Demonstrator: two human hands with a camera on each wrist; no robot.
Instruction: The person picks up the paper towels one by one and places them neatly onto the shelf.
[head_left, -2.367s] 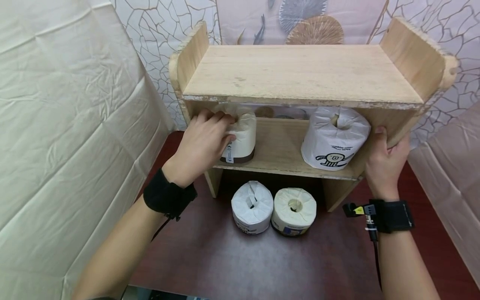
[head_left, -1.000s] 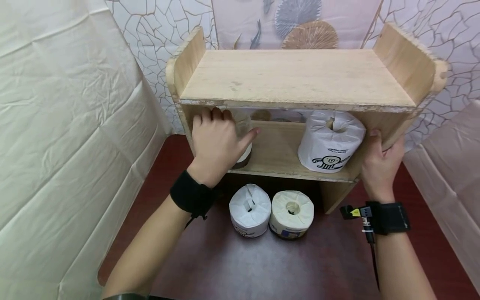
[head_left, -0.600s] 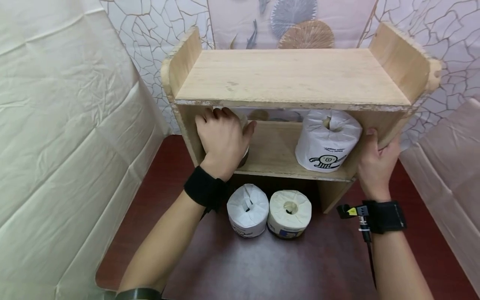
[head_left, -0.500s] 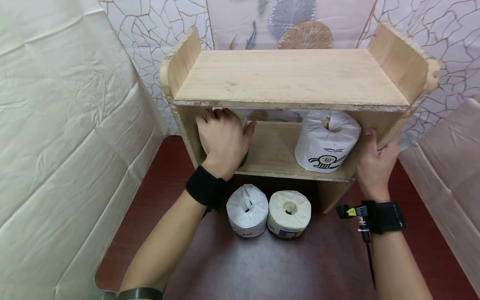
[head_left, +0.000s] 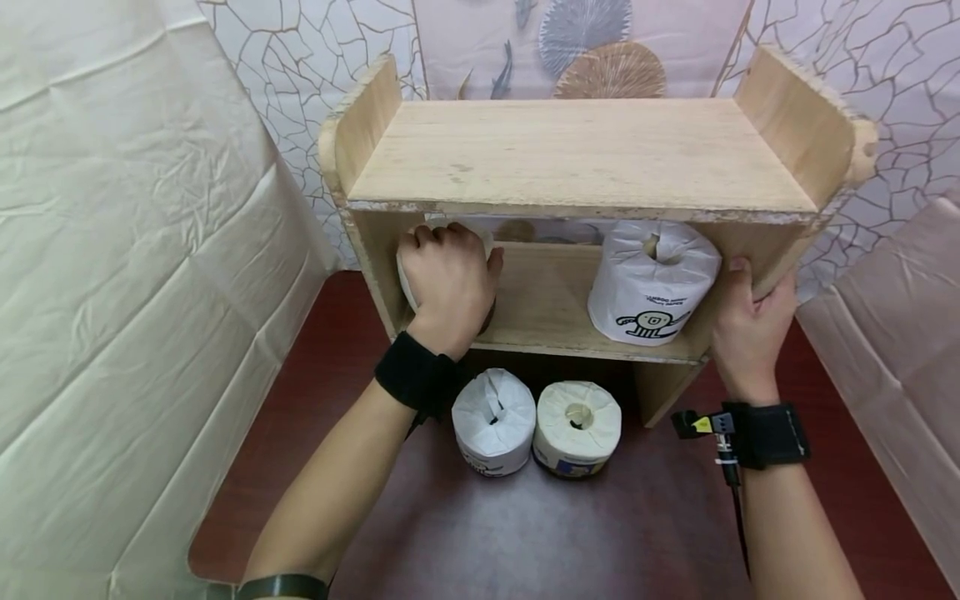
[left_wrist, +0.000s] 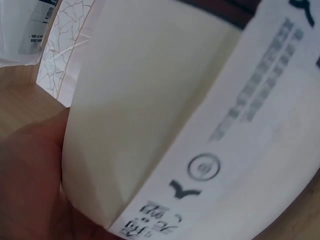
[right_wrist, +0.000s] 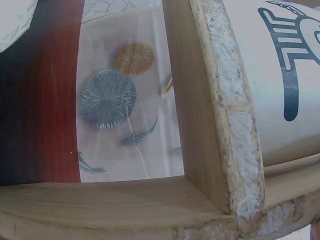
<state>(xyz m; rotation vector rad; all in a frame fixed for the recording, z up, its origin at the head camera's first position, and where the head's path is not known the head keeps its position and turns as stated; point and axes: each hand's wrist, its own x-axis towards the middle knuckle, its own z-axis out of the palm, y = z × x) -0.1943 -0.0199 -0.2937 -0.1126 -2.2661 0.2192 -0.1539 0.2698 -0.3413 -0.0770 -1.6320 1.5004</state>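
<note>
My left hand (head_left: 450,279) grips a wrapped cream toilet roll (left_wrist: 130,110) at the left end of the wooden rack's middle shelf. In the head view the hand covers most of this roll, with fingers over its upper part and the thumb on its right side. The left wrist view shows its pale side and a printed label strip close up. My right hand (head_left: 753,333) holds the right side panel of the wooden rack (head_left: 585,154), thumb inside and fingers outside. Just left of that panel stands a white toilet roll (head_left: 652,287) with a cartoon figure.
Two more wrapped toilet rolls, one white (head_left: 495,425) and one cream (head_left: 577,425), stand side by side on the dark red table (head_left: 525,533) before the rack. Pale cloth (head_left: 150,292) hangs along the left, with another cloth on the right. A patterned sheet backs the rack.
My left hand has moved from the cream roll's upper left side to its front, now covering most of it. The right hand keeps its hold on the panel. The head view has shifted slightly.
</note>
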